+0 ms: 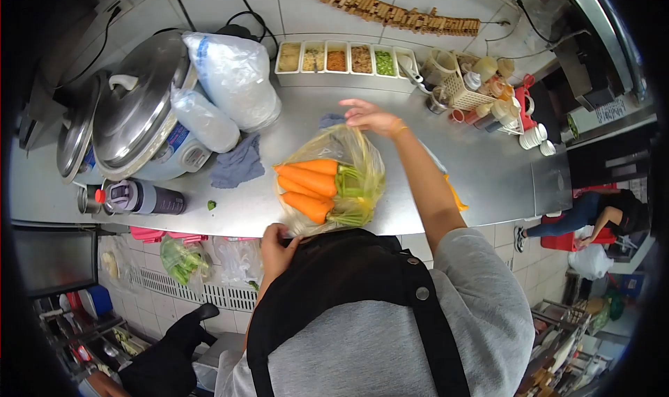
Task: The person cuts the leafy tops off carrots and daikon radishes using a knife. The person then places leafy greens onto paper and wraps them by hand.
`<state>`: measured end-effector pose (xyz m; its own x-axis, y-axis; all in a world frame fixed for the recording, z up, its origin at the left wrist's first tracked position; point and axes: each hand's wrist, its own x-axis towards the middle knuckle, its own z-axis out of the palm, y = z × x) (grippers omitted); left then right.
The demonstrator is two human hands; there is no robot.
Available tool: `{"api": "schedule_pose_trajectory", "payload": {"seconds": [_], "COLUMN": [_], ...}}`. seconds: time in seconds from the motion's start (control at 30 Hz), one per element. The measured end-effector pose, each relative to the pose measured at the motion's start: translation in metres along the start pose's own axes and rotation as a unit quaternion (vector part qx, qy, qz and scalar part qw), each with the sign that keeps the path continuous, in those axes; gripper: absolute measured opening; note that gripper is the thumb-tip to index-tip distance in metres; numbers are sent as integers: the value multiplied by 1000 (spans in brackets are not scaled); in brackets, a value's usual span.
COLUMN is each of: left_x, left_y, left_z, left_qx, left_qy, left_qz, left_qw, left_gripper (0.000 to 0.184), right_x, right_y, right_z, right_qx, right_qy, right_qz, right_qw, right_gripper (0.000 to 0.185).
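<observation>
Several orange carrots (306, 181) with green stem ends lie side by side on the steel counter, in or on a clear, yellowish plastic bag (369, 163). My right hand (373, 118) is at the bag's far edge, its lower fingers closed on the film while the upper fingertips reach out to the left. At the near left edge of the bag, by the counter's front, my left hand (277, 250) has thumb and fingers bent around the film; its grip is partly hidden. A grey-blue cloth (238, 161) rests left of the carrots.
Two large lidded cookers (143, 111) and full plastic bags (233, 83) stand at left, near a tumbler (157, 197). Behind is a row of ingredient tubs (345, 59); a basket of bottles (481, 94) sits back right. Co-workers (164, 359) are at lower left and far right.
</observation>
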<state>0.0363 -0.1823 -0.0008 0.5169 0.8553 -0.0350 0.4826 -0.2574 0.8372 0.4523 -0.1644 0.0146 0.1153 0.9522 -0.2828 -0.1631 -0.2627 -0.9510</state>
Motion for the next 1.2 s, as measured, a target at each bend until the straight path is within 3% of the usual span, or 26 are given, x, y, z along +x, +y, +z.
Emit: {"api": "schedule_pose_trajectory", "payload": {"seconds": [0.03, 0.07, 0.1, 0.13, 0.17, 0.2, 0.23, 0.27, 0.3, 0.33, 0.4, 0.43, 0.5, 0.57, 0.67, 0.77, 0.87, 0.9, 0.93, 1.03, 1.2], "left_x": [2, 4, 6, 10, 18, 28, 38, 49, 59, 68, 77, 78, 81, 85, 94, 97, 103, 105, 106, 100, 88], "left_y": [2, 1, 1, 5, 11, 18, 24, 26, 27, 25, 17, 8, -11, 1, 24, 32, 32, 31, 30, 37, 48], "left_z": [-5, -11, -14, -13, -13, -12, -9, -7, -4, 2, 16, 29, 51, 74, 96, 101, 93, 92, 91, 100, 124], "left_qx": [-1, 47, 94, 86, 84, 103, 121, 141, 138, 152, 185, 183, 211, 201, 175, 136, 149, 136, 121, 197, 187], "left_qy": [-6, 28, 63, 61, 59, 5, -51, -126, -131, -194, -287, -294, -237, -201, -144, -131, -166, -216, -266, -195, -147], "left_qz": [1, 93, 184, 194, 195, 264, 331, 358, 363, 384, 406, 411, 392, 391, 339, 326, 324, 297, 269, 310, 292], "left_qw": [1000, 994, 976, 975, 975, 959, 935, 914, 912, 890, 848, 843, 863, 875, 913, 926, 919, 920, 918, 910, 927], "left_gripper": [29, 29, 29, 33, 33, 35, 37, 43, 43, 46, 56, 56, 57, 58, 58, 57, 57, 57, 57, 56, 56], "right_x": [-26, -53, -77, -101, -118, -151, -179, -202, -222, -237, -260, -268, -271, -279, -282, -288, -293, -295, -297, -295, -294], "right_y": [-10, -14, -9, -4, 47, 61, 69, 82, 94, 101, 117, 132, 157, 152, 160, 124, 93, 91, 98, 96, 82], "right_z": [-15, -34, -47, -64, -106, -111, -103, -91, -81, -69, -47, -46, -45, -20, 20, 84, 133, 145, 147, 168, 193], "right_qx": [17, 35, -43, -121, -250, -431, -520, -506, -489, -485, -447, -441, -420, -396, -180, -125, -97, -110, -193, -236, -280], "right_qy": [28, 55, 175, 290, 368, 411, 412, 413, 415, 422, 428, 434, 424, 461, 528, 467, 355, 325, 307, 324, 340], "right_qz": [-10, -20, 7, 33, 54, 181, 274, 329, 384, 389, 326, 332, 250, 208, 103, 41, 84, 101, 109, 159, 197], "right_qw": [999, 998, 984, 949, 894, 783, 696, 682, 664, 660, 714, 712, 762, 766, 823, 874, 926, 934, 926, 902, 876], "right_gripper": [51, 53, 56, 59, 63, 69, 71, 68, 64, 64, 53, 53, 44, 39, 34, 32, 32, 34, 38, 41, 41]}}
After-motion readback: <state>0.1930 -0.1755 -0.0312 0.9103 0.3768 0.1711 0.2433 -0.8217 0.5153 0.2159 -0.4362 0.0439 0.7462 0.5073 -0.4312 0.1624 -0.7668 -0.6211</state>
